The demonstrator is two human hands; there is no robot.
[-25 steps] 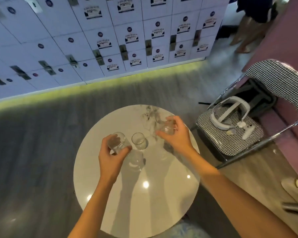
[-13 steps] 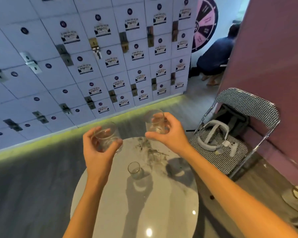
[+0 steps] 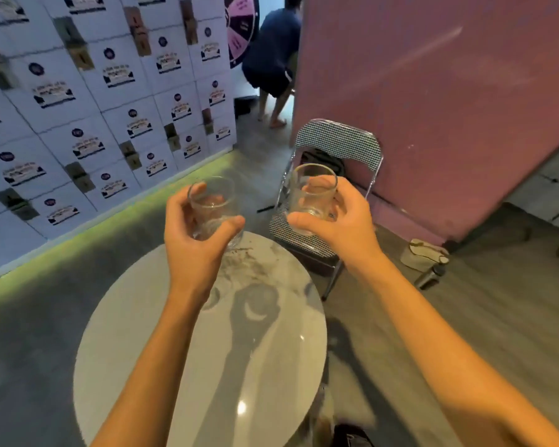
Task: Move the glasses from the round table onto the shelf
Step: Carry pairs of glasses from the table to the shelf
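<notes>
Lifting: both glasses are off the table [image 3: 181,366] now; a second ago they stood on it, just being taken.
Left hand [image 3: 194,250]: fingers and thumb wrapped round the left glass [image 3: 212,209], held above the table's far edge.
Right hand [image 3: 342,227]: grasping the right glass [image 3: 313,195] low on its wall, carried out past the rim, in front of the chair [image 3: 336,137].
View: swung right since half a second ago, toward the pink wall [image 3: 433,91].
Meaning: pick-up looks done for these two; the carry to the shelf is what's left, I'd say.
Third glass: a small one stood mid-table half a second ago; I can't find it now, perhaps behind the left forearm [image 3: 162,350].
Shelf: nowhere in view.
Chair seat: mostly hidden by the right hand and its glass.
</notes>
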